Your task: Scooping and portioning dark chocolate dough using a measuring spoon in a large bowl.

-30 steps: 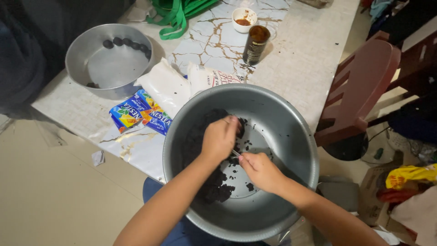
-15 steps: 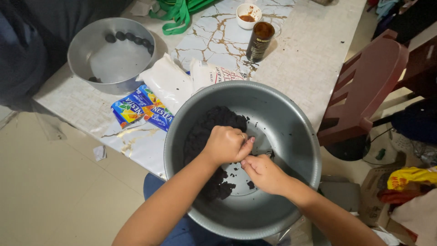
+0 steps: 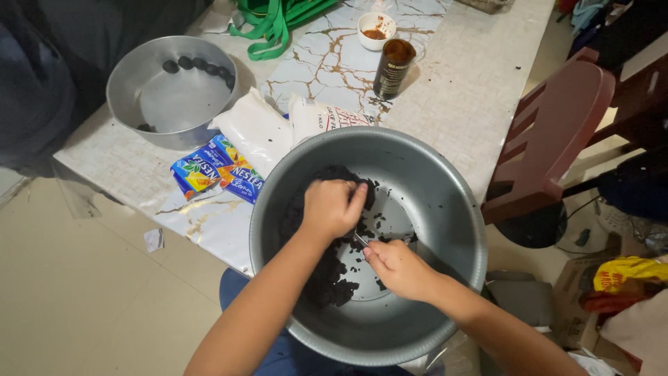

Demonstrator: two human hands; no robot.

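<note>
A big grey metal bowl point(image 3: 445, 202) rests against the table edge and holds a dark crumbly mixture point(image 3: 327, 278). Both my hands are inside it. My left hand point(image 3: 330, 207) is closed over a lump of the dark mixture near the bowl's middle. My right hand point(image 3: 395, 268) grips a metal spoon point(image 3: 360, 240), whose handle tip shows between the two hands. The spoon's bowl end is hidden under my left hand.
A smaller metal bowl point(image 3: 132, 90) with dark balls point(image 3: 198, 65) along its rim sits at the table's far left. White bags point(image 3: 257, 129), blue drink-mix packets point(image 3: 216, 167), a brown jar point(image 3: 394, 66) and a small white cup point(image 3: 376, 28) lie on the table. A dark red chair point(image 3: 557, 125) stands to the right.
My left hand has drawn back toward the bowl's centre and curled tighter over the mixture. My right hand stays on the spoon. The camera view has shifted slightly.
</note>
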